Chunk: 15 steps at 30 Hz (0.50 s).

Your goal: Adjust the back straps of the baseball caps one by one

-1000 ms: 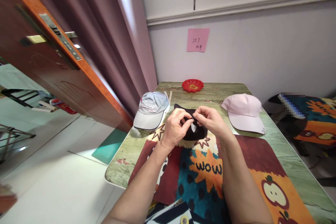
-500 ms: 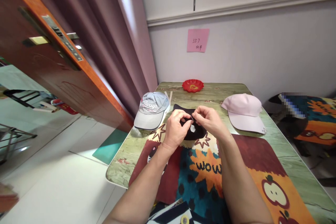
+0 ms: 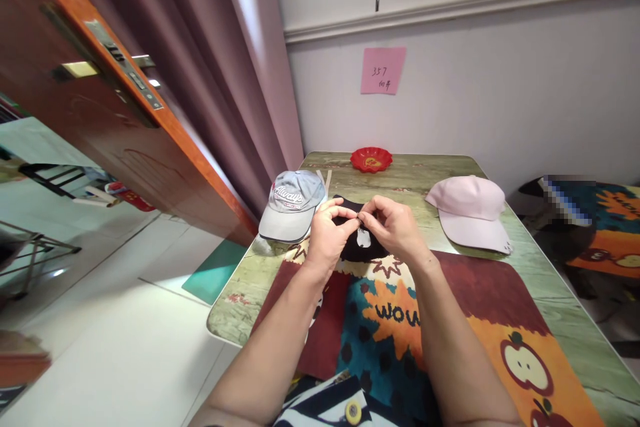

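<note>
A black fabric item [image 3: 353, 251] with a rounded white patch lies on the patterned mat, largely covered by my hands, so its exact kind is unclear. My left hand [image 3: 327, 232] pinches near its upper middle, thumb and forefinger together. My right hand [image 3: 393, 223] pinches at the same spot, the fingertips of both hands meeting. A small dark bit shows between them, too small to name. To the left sits a grey-blue cap [image 3: 293, 197] with white lettering. A pink cap [image 3: 470, 203] rests to the right, brim toward me.
A red scalloped dish [image 3: 371, 160] stands at the table's far edge by the wall. The colourful mat [image 3: 490, 287] covers the near part of the wood-patterned table [image 3: 230, 307]. An open brown door [image 3: 165, 167] and a curtain [image 3: 240, 93] are at left; a pink note [image 3: 383, 71] hangs on the wall.
Both hands have drawn closer together, and their fingertips now meet over the black fabric item. The view has shifted slightly; the caps and dish keep their places on the table.
</note>
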{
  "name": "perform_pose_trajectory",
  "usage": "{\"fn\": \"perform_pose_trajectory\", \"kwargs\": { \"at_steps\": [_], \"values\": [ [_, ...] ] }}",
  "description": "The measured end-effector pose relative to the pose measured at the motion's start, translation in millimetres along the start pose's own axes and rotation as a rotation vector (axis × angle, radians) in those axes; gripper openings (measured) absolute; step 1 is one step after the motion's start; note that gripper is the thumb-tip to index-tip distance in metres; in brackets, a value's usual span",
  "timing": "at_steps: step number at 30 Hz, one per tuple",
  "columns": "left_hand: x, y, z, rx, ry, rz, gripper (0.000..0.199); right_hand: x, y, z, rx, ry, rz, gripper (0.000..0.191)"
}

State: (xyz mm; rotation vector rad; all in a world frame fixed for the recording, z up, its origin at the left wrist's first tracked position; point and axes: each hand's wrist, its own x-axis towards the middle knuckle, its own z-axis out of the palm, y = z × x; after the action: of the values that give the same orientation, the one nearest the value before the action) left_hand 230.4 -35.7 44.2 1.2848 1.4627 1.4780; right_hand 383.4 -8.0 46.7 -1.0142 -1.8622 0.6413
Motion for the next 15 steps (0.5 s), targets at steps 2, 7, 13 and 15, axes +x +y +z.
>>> {"fn": "perform_pose_trajectory", "kwargs": {
  "at_steps": [2, 7, 13, 15],
  "values": [
    [0.9, 0.4, -0.8, -0.123, -0.050, -0.106, 0.007, -0.1, -0.6, 3.0, -0.009, 0.006, -0.019, 0.013],
    [3.9, -2.9, -2.7, -0.316, -0.092, -0.197, 0.005, -1.5, -1.1, 1.2, 0.042, -0.047, -0.064, 0.010],
    [7.5, -4.4, -5.5, -0.350, -0.171, -0.211, 0.007, -0.8, 2.3, -2.3, 0.037, -0.110, -0.209, 0.032],
    [8.7, -5.6, -5.6, -0.336, -0.169, -0.183, 0.007, -0.4, 3.0, 1.7, 0.017, -0.068, -0.219, 0.026]
  ]
}}
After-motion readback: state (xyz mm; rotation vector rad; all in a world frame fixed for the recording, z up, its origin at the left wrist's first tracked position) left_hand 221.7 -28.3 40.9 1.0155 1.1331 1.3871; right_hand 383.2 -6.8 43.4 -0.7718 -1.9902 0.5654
